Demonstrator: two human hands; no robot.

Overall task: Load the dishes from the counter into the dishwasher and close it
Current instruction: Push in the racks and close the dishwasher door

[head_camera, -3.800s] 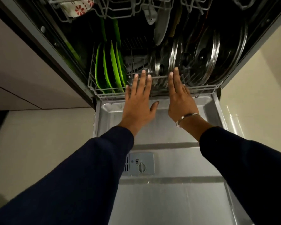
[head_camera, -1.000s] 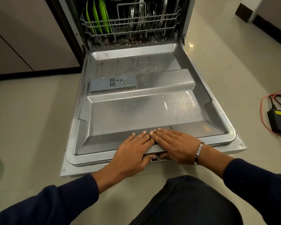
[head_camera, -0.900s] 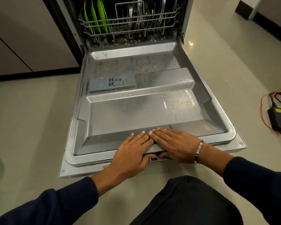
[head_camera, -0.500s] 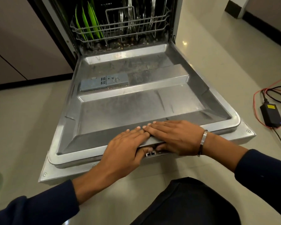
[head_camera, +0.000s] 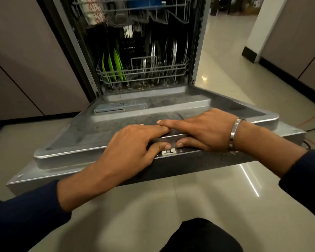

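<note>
The door [head_camera: 171,110] of the dishwasher [head_camera: 198,51] hangs half open, hinged at the bottom, its steel inner face turned up and its free edge pointing toward us; its long axis runs left to right across the view. We grip the middle of that free edge with both hands. Our left hand [head_camera: 133,148] lies fingers flat on the inner face with the thumb curled under the edge beside the latch [head_camera: 169,152]. Our right hand [head_camera: 202,131], a bangle [head_camera: 234,133] on its wrist, grips the same way, fingers on top, thumb below, its fingertips touching the left hand's.

A grey dispenser [head_camera: 120,107] sits near the hinge side of the door, toward the left. Inside, the lower rack [head_camera: 144,73] holds green plates [head_camera: 113,66] on edge at the left and steel plates [head_camera: 164,50] on edge at the right; the upper rack [head_camera: 131,11] holds a patterned cup [head_camera: 94,10].

The floor [head_camera: 153,206] is pale glossy tile. Cabinets [head_camera: 25,60] stand to the left of the dishwasher, a corridor opens to the right, and an orange cable [head_camera: 311,120] lies on the floor past the door's right corner.
</note>
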